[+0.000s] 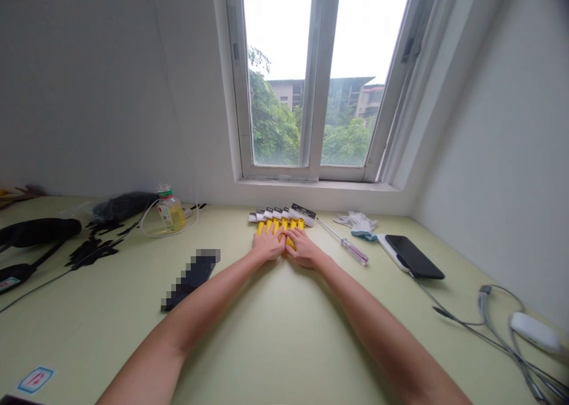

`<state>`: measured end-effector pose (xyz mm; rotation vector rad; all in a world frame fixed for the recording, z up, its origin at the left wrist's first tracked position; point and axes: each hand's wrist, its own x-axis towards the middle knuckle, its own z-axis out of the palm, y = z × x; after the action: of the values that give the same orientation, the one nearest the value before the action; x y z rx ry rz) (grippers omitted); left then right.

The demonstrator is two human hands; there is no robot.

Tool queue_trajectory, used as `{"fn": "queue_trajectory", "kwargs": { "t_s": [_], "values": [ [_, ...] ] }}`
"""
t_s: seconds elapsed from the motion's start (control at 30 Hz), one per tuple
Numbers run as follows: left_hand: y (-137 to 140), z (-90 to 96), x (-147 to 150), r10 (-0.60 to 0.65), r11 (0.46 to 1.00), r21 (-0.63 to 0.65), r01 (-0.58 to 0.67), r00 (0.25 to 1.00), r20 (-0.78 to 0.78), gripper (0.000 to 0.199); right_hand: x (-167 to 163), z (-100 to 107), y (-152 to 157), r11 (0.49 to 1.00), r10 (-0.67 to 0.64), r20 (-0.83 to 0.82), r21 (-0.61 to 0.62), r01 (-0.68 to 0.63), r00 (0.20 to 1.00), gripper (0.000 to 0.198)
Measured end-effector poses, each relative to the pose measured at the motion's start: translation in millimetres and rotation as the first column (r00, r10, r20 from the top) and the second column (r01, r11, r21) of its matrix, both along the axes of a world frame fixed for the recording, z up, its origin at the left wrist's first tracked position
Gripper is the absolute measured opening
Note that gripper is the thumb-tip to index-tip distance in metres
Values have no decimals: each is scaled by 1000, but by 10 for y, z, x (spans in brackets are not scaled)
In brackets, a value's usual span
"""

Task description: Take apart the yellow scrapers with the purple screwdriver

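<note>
Both hands lie flat, fingers spread, neither grip closed on anything: the left hand [268, 245] and right hand [303, 248] press side by side on a row of yellow plastic tools with black-and-white labels [284, 216]. The row runs left-right on the pale green bench [275, 334], equally near both; a clear-handled screwdriver [349, 248] lies right.

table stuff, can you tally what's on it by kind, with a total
Yellow plastic tools with black-and-white labels under both hands: about 6
Clear-handled screwdriver: 1
White work gloves: 1 pair
Black phone: 1
Yellow drink bottle: 1
Black flat device: 1
Total: about 11
</note>
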<state>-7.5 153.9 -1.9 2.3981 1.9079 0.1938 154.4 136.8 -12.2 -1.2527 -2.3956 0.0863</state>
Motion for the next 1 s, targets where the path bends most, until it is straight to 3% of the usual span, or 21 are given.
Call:
{"fn": "queue_trajectory", "kwargs": {
  "t_s": [0.13,0.23,0.37,0.4,0.47,0.57,1.0],
  "values": [
    [-18,7,25,7,1000,6,-7,1000,-5,65,318,137,-38,998,-53,4,17,53,999,59],
    [-12,-7,24,6,1000,8,-6,1000,17,67,1042,252,-155,967,-249,-6,50,249,968,56],
    [9,-43,21,4,1000,18,-5,999,55,66,2262,318,-434,776,-629,1,50,628,777,51],
    [12,-51,20,4,1000,19,-5,998,59,66,2505,308,-500,726,-688,15,35,687,726,49],
    [15,-58,19,0,1000,21,-2,998,59,66,2851,258,-595,675,-737,47,-5,738,674,44],
    [14,-58,18,-3,1000,26,2,999,36,66,3067,170,-651,660,-749,40,-45,750,661,44],
    [19,-68,38,15,998,57,-14,1000,-23,64,3313,69,-969,637,-771,-91,-97,764,631,46]
  ]
}}
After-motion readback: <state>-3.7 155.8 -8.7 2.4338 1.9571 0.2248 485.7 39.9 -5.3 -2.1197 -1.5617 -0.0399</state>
